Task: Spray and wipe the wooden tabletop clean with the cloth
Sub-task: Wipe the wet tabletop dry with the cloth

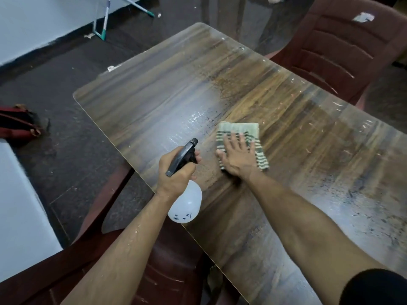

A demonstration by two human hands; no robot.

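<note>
A wooden tabletop (286, 119) fills the middle of the view, wet and streaked in its centre. My left hand (174, 170) grips a white spray bottle (186, 205) by its black trigger head, nozzle aimed at the wet patch, the bottle hanging over the table's near-left edge. My right hand (237, 155) lies flat, fingers spread, pressing a folded green-and-white striped cloth (237, 129) onto the wood just right of the nozzle.
A maroon plastic chair (343, 47) stands at the table's far right side. Another maroon chair (158, 280) sits below the near edge. A red bag (17, 125) lies on the dark floor at left. A mop frame (103, 23) leans by the far wall.
</note>
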